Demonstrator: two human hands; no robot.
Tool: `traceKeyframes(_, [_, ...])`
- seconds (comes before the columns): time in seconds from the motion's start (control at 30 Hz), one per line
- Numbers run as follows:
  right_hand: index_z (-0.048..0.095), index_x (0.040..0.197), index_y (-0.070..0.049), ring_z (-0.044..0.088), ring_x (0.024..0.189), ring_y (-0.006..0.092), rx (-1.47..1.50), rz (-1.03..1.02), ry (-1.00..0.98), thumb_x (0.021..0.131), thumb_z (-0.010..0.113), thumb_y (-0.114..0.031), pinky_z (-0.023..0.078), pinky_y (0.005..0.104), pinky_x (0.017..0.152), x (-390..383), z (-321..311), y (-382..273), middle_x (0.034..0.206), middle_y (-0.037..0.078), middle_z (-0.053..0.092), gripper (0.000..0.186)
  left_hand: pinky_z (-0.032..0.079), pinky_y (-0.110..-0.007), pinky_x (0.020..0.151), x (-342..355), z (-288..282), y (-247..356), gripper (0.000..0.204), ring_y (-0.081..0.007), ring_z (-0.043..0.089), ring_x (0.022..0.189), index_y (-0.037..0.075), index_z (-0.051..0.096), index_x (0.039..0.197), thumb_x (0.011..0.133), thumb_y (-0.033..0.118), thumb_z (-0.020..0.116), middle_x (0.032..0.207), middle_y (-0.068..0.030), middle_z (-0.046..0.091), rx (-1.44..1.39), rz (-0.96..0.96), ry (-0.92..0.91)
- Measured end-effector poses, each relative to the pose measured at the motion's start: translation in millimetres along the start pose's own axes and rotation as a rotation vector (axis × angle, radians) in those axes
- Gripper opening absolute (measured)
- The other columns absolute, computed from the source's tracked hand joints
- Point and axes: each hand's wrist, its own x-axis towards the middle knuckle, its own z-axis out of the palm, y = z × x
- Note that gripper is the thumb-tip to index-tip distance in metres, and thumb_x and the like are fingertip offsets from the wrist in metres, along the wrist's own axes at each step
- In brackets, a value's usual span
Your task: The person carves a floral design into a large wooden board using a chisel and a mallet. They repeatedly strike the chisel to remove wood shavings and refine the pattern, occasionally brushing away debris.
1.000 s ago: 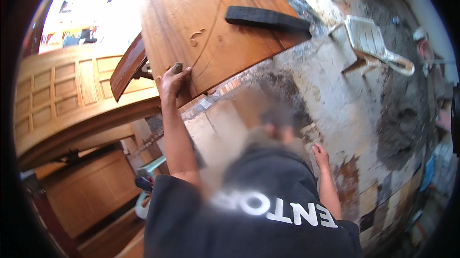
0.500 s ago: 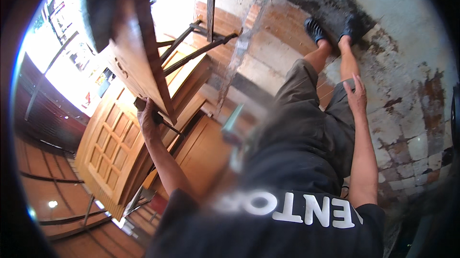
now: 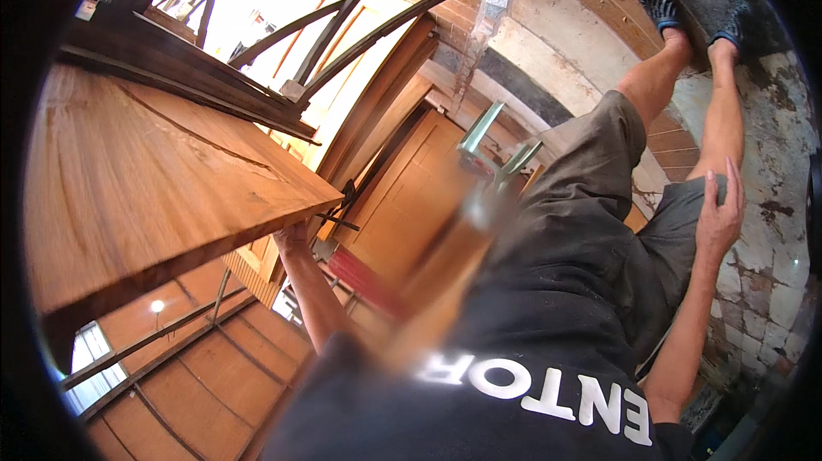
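Note:
A broad brown wooden board with visible grain fills the left side. At its lower corner is my left hand, its fingers curled up and mostly hidden behind the board's edge. Just past that corner shows a dark tool with a thin dark rod; what the hand grips cannot be made out. On the right, my right hand holds nothing and rests against the leg of my grey shorts, its fingers stretched out and apart.
Dark wooden frame pieces stand beyond the board. Behind it lean wooden panels. A pale green metal stand and a blurred red object are near my body. The floor has worn, patchy tiles.
The view has turned, and the board now shows its broad face instead of mostly its edge. My left hand, earlier seen around a dark tool, is now largely behind the board. My right hand stays at my leg.

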Motion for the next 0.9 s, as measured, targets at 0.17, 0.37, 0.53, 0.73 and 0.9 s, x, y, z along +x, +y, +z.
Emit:
traceKeyframes(0.17, [0.062,0.137,-0.002,0.057,0.131,0.0367,-0.017,-0.021,-0.053,0.105,0.061,-0.031,0.043,0.0443,0.11,12,-12,1,0.141,0.018,0.062,0.044,0.059,-0.046,0.1,-12,-9,7,0.066,-0.0282,0.063,0.122,0.009,0.048,0.148,0.092,0.028,0.077,0.138,-0.0097,0.062,0.039,-0.015,0.049])
traceKeyframes(0.37, [0.061,0.136,0.001,0.057,0.129,0.0363,-0.057,-0.053,-0.108,0.105,0.06,-0.028,0.043,0.0442,0.111,24,-26,-6,0.14,0.018,0.062,0.042,0.058,-0.046,0.1,-21,-9,14,0.066,-0.0282,0.063,0.123,0.009,0.048,0.148,0.093,0.029,0.077,0.138,-0.0098,0.061,0.08,-0.043,0.08])
traceKeyframes(0.53, [0.061,0.137,0.001,0.056,0.132,0.0359,-0.054,-0.072,-0.154,0.106,0.057,-0.028,0.041,0.0433,0.112,31,-31,2,0.142,0.019,0.061,0.042,0.058,-0.046,0.101,-25,-11,15,0.066,-0.0282,0.063,0.123,0.008,0.048,0.148,0.093,0.029,0.077,0.139,-0.01,0.061,0.09,-0.059,0.104])
traceKeyframes(0.73, [0.062,0.135,0.002,0.058,0.129,0.0364,-0.09,-0.108,-0.154,0.104,0.061,-0.025,0.043,0.0439,0.111,38,-34,1,0.139,0.019,0.063,0.041,0.058,-0.046,0.101,-28,-9,15,0.066,-0.0281,0.063,0.123,0.008,0.048,0.148,0.093,0.03,0.077,0.139,-0.0101,0.061,0.095,-0.066,0.116])
traceKeyframes(0.9, [0.062,0.135,0.001,0.057,0.13,0.036,-0.084,-0.114,-0.158,0.105,0.06,-0.025,0.043,0.0437,0.111,39,-32,2,0.139,0.019,0.063,0.04,0.057,-0.046,0.102,-32,-13,16,0.066,-0.0281,0.063,0.123,0.008,0.048,0.148,0.093,0.03,0.077,0.139,-0.0102,0.061,0.091,-0.058,0.118])
